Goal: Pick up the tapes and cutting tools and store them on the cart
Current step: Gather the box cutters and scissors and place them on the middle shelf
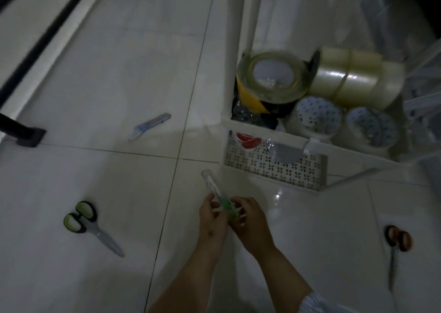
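My left hand (211, 219) and my right hand (249, 219) both grip a green and clear utility knife (216, 194) just above the floor, in front of the white cart (267, 131). The cart's upper tray holds several tape rolls: a clear roll (272, 79) on a yellow-black one, a wide clear stack (353, 81) and two patterned rolls (317, 117). On the tiles lie a blue utility knife (150, 125) at the far left, green-handled scissors (89, 227) at the near left and orange-handled scissors (397, 243) at the right.
The cart's lower perforated tray (274, 167) holds a red-white item and a grey roll. A black furniture leg (22, 134) stands at the left edge by a dark rail along the wall. Clear plastic sheeting hangs right of the cart.
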